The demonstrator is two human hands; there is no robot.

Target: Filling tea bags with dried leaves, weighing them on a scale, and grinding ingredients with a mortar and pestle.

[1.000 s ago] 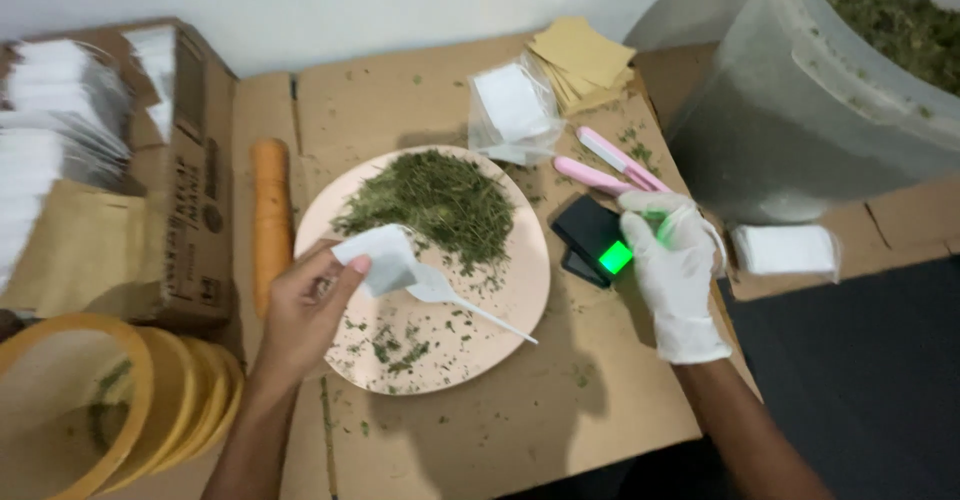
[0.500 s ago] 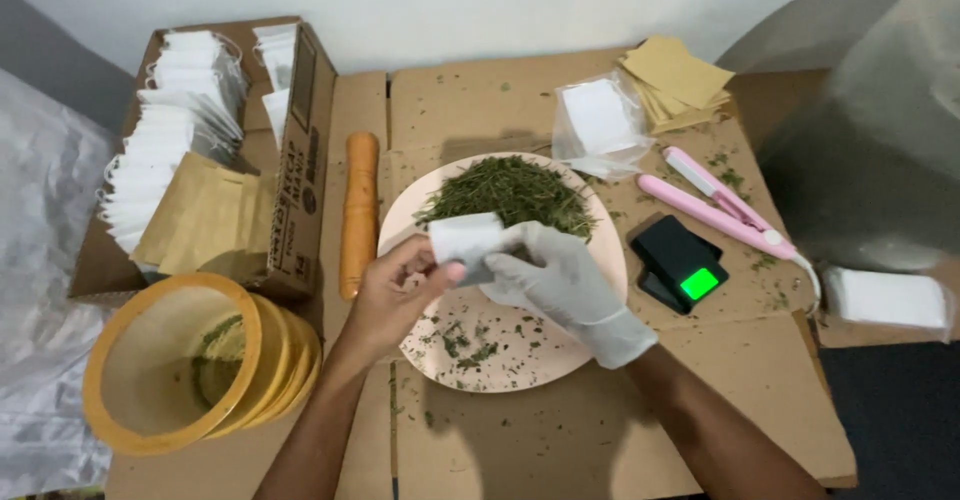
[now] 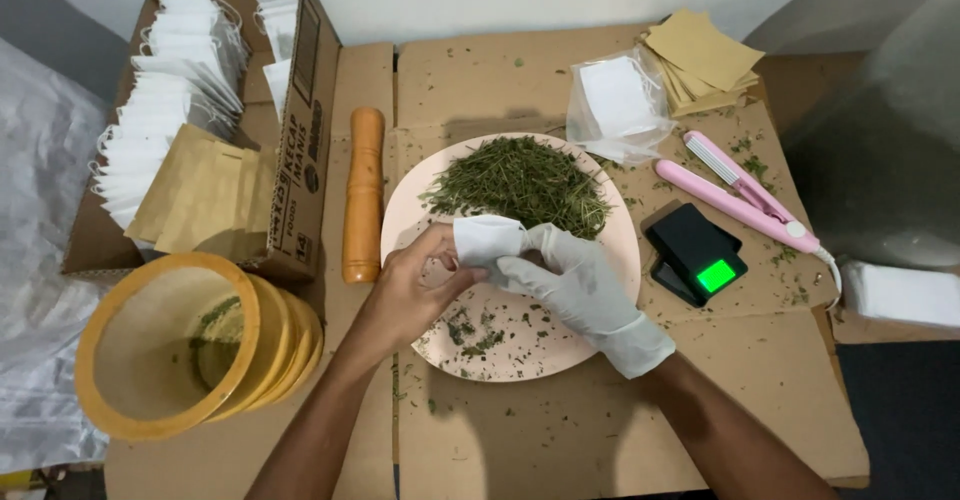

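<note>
Cardboard box (image 3: 300, 100) at the left holds rows of white sachets and tan envelopes, seemingly finished ones, while the pink plate (image 3: 620, 250) carries a sizeable heap of dried herbs (image 3: 520, 180), so much looks left to do. Over the plate, the bare left hand (image 3: 410, 295) and gloved right hand (image 3: 570, 285) both pinch a small white sachet (image 3: 485, 238); how full it is cannot be made out

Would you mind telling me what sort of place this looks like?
Probably a small home workshop for packing dried herbs into sachets: a plate heaped with dried herbs, a cardboard box of white sachets, and a small scale.
</note>
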